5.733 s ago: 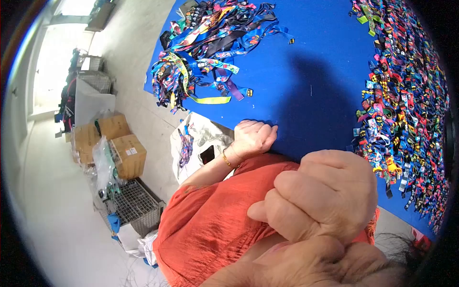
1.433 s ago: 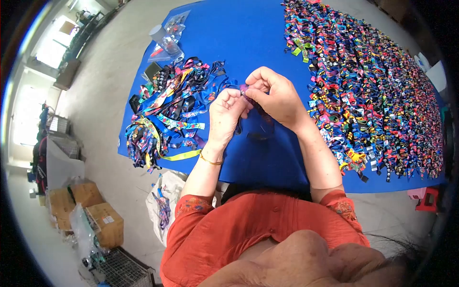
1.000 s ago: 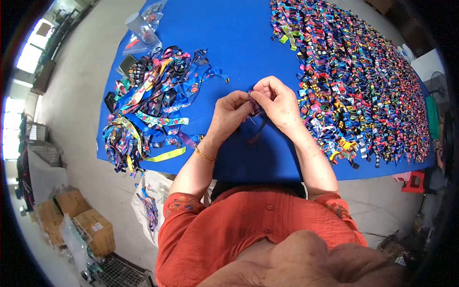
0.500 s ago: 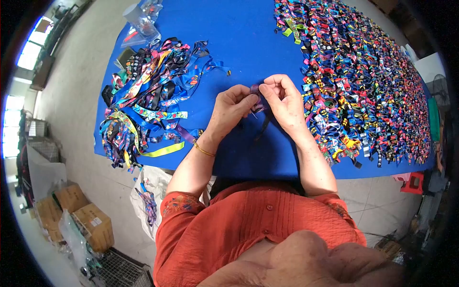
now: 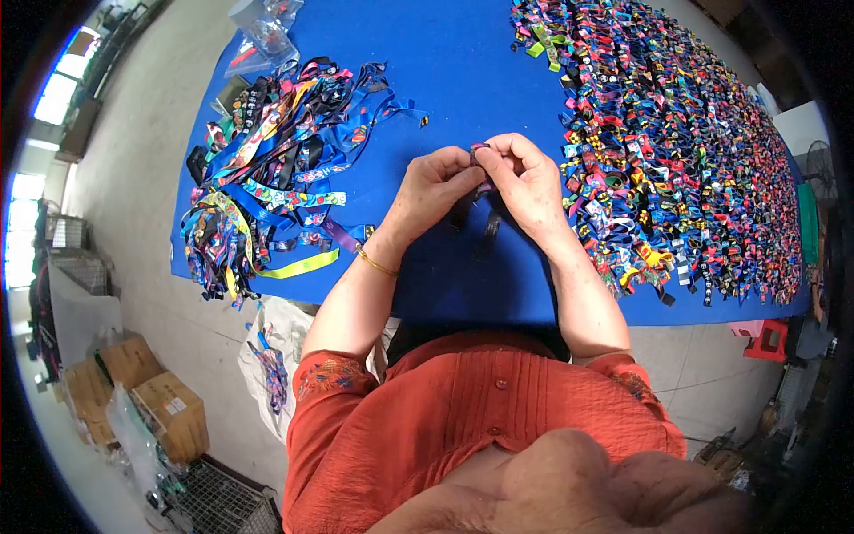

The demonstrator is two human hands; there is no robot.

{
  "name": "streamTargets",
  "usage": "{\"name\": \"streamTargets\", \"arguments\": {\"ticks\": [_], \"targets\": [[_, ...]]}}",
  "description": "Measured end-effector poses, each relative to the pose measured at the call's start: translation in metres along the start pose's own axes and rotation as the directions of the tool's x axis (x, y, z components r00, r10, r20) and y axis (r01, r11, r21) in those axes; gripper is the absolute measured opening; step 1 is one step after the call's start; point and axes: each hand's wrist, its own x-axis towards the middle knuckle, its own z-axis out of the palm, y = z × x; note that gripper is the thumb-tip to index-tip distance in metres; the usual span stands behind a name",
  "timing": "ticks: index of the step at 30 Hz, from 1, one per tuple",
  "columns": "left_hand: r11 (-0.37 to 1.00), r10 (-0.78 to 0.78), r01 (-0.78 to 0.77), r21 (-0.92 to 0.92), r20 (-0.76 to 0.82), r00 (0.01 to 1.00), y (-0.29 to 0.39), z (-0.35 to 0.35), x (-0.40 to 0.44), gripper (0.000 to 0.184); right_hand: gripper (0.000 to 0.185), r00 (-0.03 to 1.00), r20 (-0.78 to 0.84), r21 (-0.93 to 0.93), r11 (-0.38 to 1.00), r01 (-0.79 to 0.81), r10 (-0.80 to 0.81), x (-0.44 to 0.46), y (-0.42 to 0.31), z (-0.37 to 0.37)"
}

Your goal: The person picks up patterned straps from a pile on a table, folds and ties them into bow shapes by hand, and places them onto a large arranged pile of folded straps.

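Note:
My left hand (image 5: 438,185) and my right hand (image 5: 523,182) meet above the blue tabletop, both pinching a dark purple patterned ribbon strap (image 5: 481,148). Most of the strap is hidden by the fingers; dark ends hang below the hands. To the left lies a loose pile of printed ribbon straps (image 5: 276,160) in many colours, with a yellow-green one reaching toward my left forearm. A purple strap (image 5: 342,235) from this pile ends beside my left wrist. On the right, small looped printed straps (image 5: 676,160) lie in dense rows, close to my right forearm.
The blue-covered table (image 5: 427,53) spans the view in front of me. Clear plastic bags (image 5: 267,40) lie at its far left corner. Cardboard boxes (image 5: 169,414) and a wire crate (image 5: 227,503) stand on the floor at left, a white sack (image 5: 285,356) below the edge, a red stool (image 5: 767,340) at right.
My hands have drawn slightly closer together around the purple strap, and less of it shows between the fingers. The hanging dark ends have shifted. The view has tilted a little.

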Motion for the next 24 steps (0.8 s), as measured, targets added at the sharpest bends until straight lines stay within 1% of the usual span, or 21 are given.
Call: {"name": "streamTargets", "arguments": {"ticks": [2, 3, 5, 6, 8, 11, 14, 17, 20, 21, 24], "targets": [[0.992, -0.004, -0.002, -0.125, -0.045, 0.999, 0.006, 0.001, -0.001, 0.010, 0.018, 0.995, 0.036, 0.028, 0.995, -0.093, 0.092, -0.001, -0.004, -0.001], [0.982, -0.008, -0.005, -0.186, -0.067, 0.998, 0.008, 0.002, -0.002, 0.009, 0.020, 0.991, 0.081, 0.050, 0.992, -0.112, 0.108, -0.001, -0.004, 0.000], [0.988, 0.001, -0.019, -0.150, -0.118, 0.993, -0.003, -0.004, 0.001, 0.008, 0.023, 0.976, 0.171, 0.092, 0.984, -0.155, 0.137, -0.002, -0.005, 0.000], [0.991, 0.007, -0.026, -0.132, -0.144, 0.990, -0.004, -0.006, 0.002, 0.008, 0.024, 0.961, 0.220, 0.077, 0.979, -0.188, 0.167, -0.003, -0.006, -0.001], [0.982, -0.005, -0.027, -0.186, -0.171, 0.985, -0.003, -0.008, 0.002, 0.008, 0.027, 0.921, 0.316, 0.043, 0.967, -0.252, 0.226, -0.004, -0.008, -0.002], [0.962, -0.005, -0.048, -0.268, -0.195, 0.981, -0.002, -0.011, 0.003, 0.008, 0.027, 0.935, 0.318, 0.029, 0.985, -0.172, 0.154, -0.004, 0.000, -0.002], [0.951, -0.004, -0.056, -0.305, -0.191, 0.982, -0.003, -0.012, 0.003, 0.009, 0.027, 0.926, 0.352, 0.015, 0.989, -0.148, 0.134, -0.001, 0.012, -0.004], [0.939, -0.014, -0.046, -0.340, -0.174, 0.985, 0.000, -0.010, 0.002, 0.010, 0.026, 0.914, 0.376, -0.071, 0.988, -0.136, 0.153, -0.002, 0.007, -0.005], [0.935, -0.009, -0.049, -0.351, -0.164, 0.986, -0.003, -0.010, 0.004, 0.010, 0.020, 0.886, 0.409, -0.155, 0.974, -0.166, 0.216, 0.001, 0.003, -0.008], [0.936, -0.004, -0.054, -0.349, -0.164, 0.986, -0.005, -0.011, 0.004, 0.010, 0.019, 0.889, 0.408, -0.067, 0.978, -0.197, 0.207, 0.001, 0.005, -0.008], [0.897, 0.004, -0.085, -0.433, -0.186, 0.982, -0.005, -0.011, 0.005, 0.009, 0.017, 0.888, 0.422, 0.178, 0.943, -0.282, 0.186, 0.001, 0.008, -0.008]]}}
